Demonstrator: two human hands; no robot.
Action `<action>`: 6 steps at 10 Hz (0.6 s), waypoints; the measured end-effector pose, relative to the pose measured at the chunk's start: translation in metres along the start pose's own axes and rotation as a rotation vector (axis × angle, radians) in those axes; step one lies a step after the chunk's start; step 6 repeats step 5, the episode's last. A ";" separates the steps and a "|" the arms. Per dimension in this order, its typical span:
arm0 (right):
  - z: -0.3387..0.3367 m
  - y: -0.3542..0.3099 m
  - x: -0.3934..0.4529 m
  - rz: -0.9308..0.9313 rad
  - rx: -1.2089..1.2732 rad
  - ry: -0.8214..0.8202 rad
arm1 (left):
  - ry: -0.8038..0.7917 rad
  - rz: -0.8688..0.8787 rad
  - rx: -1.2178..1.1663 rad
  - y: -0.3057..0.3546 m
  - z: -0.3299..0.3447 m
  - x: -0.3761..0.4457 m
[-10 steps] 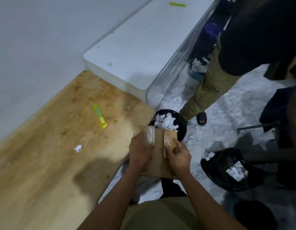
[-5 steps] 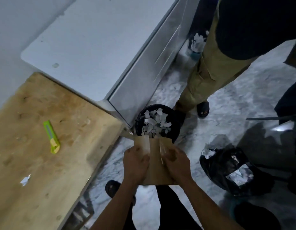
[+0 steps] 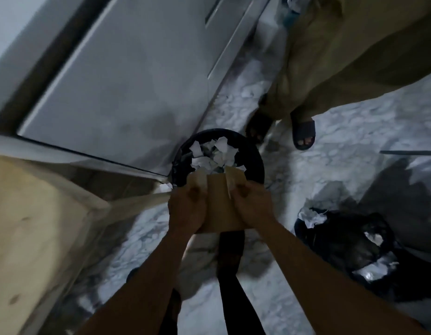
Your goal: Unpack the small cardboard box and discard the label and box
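The flattened cardboard box is gripped on both sides: the left hand is curled round its left edge, the right hand round its right edge. The box's far flaps are held over the near rim of a black bin filled with white paper scraps. A black bag lies on the marble floor to the right. The wooden worktop's corner is seen at left.

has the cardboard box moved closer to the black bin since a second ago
Yes. The cardboard box, held by the left hand and right hand, has moved toward the black bin; its flaps now overlap the near rim.
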State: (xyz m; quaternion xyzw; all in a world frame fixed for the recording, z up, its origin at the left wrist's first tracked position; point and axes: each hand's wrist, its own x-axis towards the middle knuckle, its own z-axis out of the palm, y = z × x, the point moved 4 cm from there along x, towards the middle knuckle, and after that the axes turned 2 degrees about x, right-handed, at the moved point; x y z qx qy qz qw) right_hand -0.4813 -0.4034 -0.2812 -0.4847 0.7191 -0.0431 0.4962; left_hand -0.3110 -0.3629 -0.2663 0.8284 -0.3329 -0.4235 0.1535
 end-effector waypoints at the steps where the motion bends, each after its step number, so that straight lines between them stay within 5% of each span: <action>1: 0.009 -0.001 0.032 -0.019 0.020 -0.035 | 0.001 0.002 -0.024 0.004 0.015 0.029; 6: -0.002 -0.015 0.045 0.049 -0.106 -0.106 | -0.095 -0.039 0.104 -0.010 0.006 0.034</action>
